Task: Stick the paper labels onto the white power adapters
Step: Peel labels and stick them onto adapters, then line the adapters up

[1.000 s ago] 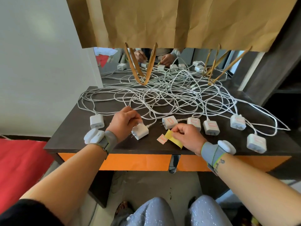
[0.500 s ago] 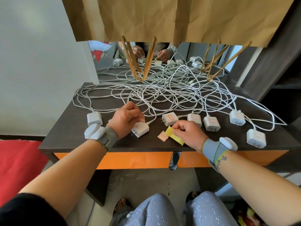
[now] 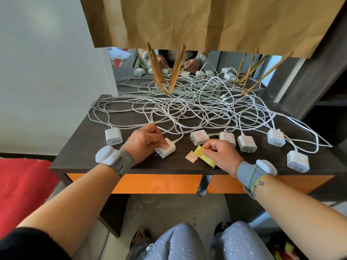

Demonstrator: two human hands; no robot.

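Left hand (image 3: 145, 140): fingers pressed on the unlabeled adapter (image 3: 166, 150), steadying it on the desk (image 3: 84, 156).
Right hand (image 3: 218, 154): fingers pinch the yellow backing strip (image 3: 203, 158); red-outlined label (image 3: 191, 157) at its end.
Labeled adapters (image 3: 200, 136): lined up to the right.
Risk: label may curl onto itself or land crooked if adapter shifts.
Risk: tangled cables (image 3: 187, 109) could tug the adapter.

Soft, even daylight fills the scene, bright on the pale wall (image 3: 47, 72) at left and dimmer toward the dark shelving at right. Shadows on the desk (image 3: 84, 147) are faint and diffuse, with only small ones under the hands. The orange drawer front (image 3: 150, 182) carries a mild sheen. Wide-angle distortion bends the desk edges and stretches the forearms near the lower corners. Focus is fairly sharp at centre, softer toward the margins
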